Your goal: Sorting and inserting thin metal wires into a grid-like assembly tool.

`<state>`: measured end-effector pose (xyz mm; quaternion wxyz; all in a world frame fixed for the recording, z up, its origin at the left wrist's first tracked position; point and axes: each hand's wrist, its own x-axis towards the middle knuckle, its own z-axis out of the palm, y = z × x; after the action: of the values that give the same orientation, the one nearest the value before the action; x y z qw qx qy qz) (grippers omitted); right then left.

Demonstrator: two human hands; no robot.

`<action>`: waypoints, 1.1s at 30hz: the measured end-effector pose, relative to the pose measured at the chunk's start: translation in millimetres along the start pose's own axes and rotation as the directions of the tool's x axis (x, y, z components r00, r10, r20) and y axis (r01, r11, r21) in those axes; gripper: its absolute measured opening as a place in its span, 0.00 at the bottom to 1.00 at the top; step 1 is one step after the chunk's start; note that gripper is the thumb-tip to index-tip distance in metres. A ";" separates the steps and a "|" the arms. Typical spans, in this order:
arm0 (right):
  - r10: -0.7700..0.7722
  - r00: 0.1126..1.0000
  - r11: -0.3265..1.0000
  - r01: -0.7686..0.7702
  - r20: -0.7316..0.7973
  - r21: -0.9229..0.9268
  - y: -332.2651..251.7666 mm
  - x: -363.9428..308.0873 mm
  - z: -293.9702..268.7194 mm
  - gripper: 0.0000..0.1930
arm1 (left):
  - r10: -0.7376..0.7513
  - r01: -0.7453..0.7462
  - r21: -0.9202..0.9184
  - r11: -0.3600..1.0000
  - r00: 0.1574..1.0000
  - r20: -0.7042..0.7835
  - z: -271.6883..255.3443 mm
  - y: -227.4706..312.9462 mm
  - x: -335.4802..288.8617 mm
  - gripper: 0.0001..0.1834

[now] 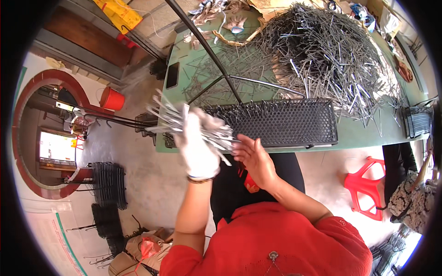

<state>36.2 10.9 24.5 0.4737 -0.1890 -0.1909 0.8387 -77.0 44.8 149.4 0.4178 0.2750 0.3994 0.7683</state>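
being clutched by gloved left hand (199, 149): rod bundle (166, 118); right hand (258, 163) half-open, seemingly empty, before mesh basket (285, 128); basket apparently part-filled, large heap (327, 60) behind it remaining.

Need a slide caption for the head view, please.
Gloved left hand holds a bundle of thin metal rods beside the bare right hand, near a black perforated rack.

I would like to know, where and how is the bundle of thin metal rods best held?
Probably around the middle, from the near side, as the gloved left hand does. The bundle of thin metal rods lies crosswise before the person, and its left ends splay loosely, so gripping there would likely catch only some.
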 end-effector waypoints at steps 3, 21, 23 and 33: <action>0.114 0.974 0.961 -0.059 -0.194 0.270 -11.3 -2.7 16.7 0.31 | 0.007 -0.008 0.057 0.998 1.000 0.026 -10.2 -44.7 -37.0 0.20; 0.149 0.946 0.932 -0.037 -0.287 0.361 1.0 -10.2 -12.5 0.30 | -0.198 0.200 -0.032 0.979 0.979 0.055 -22.5 -96.9 -62.1 0.26; 0.156 0.953 0.913 -0.039 -0.260 0.407 3.7 -10.2 -14.9 0.32 | -0.192 0.192 0.008 0.981 0.981 0.040 -23.8 -92.4 -61.8 0.28; 0.137 0.972 0.843 -0.014 -0.191 0.538 11.9 -7.8 -36.1 0.23 | -0.171 0.175 -0.073 0.982 0.984 0.057 -31.1 -102.4 -72.7 0.31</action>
<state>49.4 3.6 -11.2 0.4921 -0.1501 0.1108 0.8503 -20.9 4.1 40.2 0.5032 0.2423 0.3810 0.7369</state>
